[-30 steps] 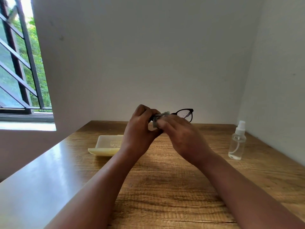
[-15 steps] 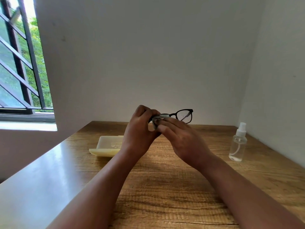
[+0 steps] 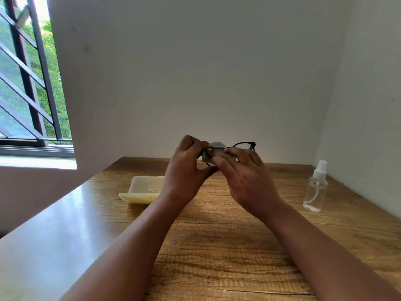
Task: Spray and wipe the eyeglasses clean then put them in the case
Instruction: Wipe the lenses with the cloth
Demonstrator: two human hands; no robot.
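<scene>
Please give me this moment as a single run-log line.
step: wiping | left hand: holds glasses | right hand: pinches cloth on lens | case: open | spray bottle: standing, untouched

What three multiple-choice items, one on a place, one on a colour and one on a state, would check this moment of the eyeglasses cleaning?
1. Where does the spray bottle stand?
A. On the table at the person's right, near the side wall
B. Inside the case
C. On the window sill

2. What colour is the frame of the eyeglasses?
A. White
B. Black
C. Red

3. How does the case lie?
A. Shut, with the eyeglasses inside
B. Open on the table, without the eyeglasses
C. Held in the left hand

Answers: 1 A, the bottle stands upright by the right wall. 2 B, the rim showing past the right hand is black. 3 B, the lid lies back while the left hand and right hand hold the eyeglasses and the cloth above the table.
</scene>
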